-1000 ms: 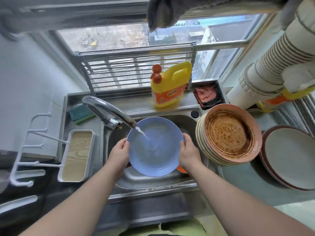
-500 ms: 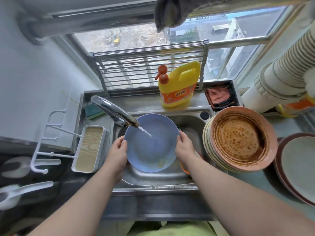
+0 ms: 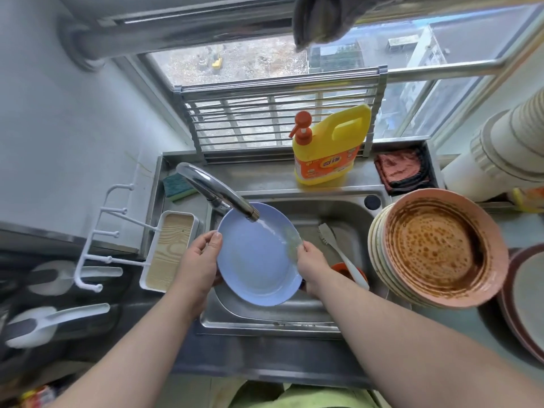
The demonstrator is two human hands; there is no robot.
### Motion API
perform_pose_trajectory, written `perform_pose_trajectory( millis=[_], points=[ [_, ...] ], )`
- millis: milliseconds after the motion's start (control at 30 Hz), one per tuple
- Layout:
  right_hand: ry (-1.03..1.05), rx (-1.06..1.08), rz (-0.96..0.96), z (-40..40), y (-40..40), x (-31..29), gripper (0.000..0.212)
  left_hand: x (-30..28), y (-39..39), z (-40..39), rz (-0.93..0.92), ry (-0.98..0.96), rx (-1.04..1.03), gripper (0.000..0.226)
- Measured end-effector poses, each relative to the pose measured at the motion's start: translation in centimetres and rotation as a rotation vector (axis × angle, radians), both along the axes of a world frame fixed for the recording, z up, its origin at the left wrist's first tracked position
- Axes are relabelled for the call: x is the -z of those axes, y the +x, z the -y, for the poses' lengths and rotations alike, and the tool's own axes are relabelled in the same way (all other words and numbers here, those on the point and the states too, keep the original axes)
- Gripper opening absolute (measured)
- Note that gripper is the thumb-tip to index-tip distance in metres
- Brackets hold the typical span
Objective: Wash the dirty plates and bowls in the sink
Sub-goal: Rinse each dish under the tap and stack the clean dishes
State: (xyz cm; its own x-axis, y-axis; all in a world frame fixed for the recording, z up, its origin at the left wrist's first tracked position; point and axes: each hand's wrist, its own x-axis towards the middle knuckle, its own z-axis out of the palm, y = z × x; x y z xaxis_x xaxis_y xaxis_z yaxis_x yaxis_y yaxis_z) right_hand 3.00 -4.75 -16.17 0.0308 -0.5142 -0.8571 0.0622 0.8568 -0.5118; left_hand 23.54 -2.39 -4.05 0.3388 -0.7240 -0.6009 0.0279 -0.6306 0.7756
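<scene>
You are early in the job, by the look of it: only the blue plate (image 3: 259,257) is under water, held over the sink (image 3: 347,213) at the centre of the frame, while the stack of dirty plates (image 3: 435,248) at centre right waits, its top plate crusted with brown sauce. Your left hand (image 3: 200,260) grips the plate's left rim, thumb on top; your right hand (image 3: 309,260) pinches the right rim. The plate looks like smooth, matte plastic, shallow and round, with a faint yellowish smear near your right fingers. Water from the chrome faucet (image 3: 217,192) hits its upper part. A white-handled brush (image 3: 341,254) lies in the steel basin, and the yellow detergent jug (image 3: 329,145) stands behind it.
</scene>
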Motion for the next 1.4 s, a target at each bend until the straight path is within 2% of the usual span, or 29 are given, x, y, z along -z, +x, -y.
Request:
perform_pose_trajectory(
  millis=[300, 400, 500, 633, 733, 833, 933, 1133, 1400],
  points=[
    [0.113, 0.011, -0.066, -1.7, -1.1, 0.6, 0.041, 0.2, -0.4, -1.0, 0.013, 0.087, 0.015, 0.020],
    [0.167, 0.050, -0.051, -1.7, -1.7, 0.5, 0.026, 0.2, -1.0, -1.0, 0.014, 0.126, 0.032, 0.022],
    [0.050, 0.037, -0.090, -1.5, -2.2, 0.3, 0.033, 0.4, -1.6, -1.0, 0.010, 0.148, 0.038, 0.022],
    [-0.035, 0.005, -0.132, -1.4, -3.3, -0.4, 0.018, 1.0, -1.8, -1.2, 0.012, 0.207, 0.041, 0.022],
    [-0.091, -0.062, -0.193, -1.3, -4.2, -1.6, 0.030, 2.0, -1.8, -1.6, -0.021, 0.283, 0.052, 0.022],
    [-0.243, -0.094, -0.274, -0.9, -5.2, -2.5, 0.030, 3.3, -2.3, -1.9, -0.090, 0.336, 0.033, 0.021],
    [-0.311, -0.106, -0.349, -0.2, -6.2, -3.9, 0.032, 4.2, -3.1, -1.8, -0.144, 0.334, 0.030, 0.021],
    [-0.324, -0.098, -0.353, 0.9, -7.1, -5.7, 0.027, 5.1, -3.7, -0.6, -0.151, 0.271, 0.003, 0.026],
    [-0.324, -0.064, -0.370, 2.2, -7.4, -5.8, 0.036, 5.9, -3.8, 0.4, -0.224, 0.281, 0.006, 0.026]
  ],
)
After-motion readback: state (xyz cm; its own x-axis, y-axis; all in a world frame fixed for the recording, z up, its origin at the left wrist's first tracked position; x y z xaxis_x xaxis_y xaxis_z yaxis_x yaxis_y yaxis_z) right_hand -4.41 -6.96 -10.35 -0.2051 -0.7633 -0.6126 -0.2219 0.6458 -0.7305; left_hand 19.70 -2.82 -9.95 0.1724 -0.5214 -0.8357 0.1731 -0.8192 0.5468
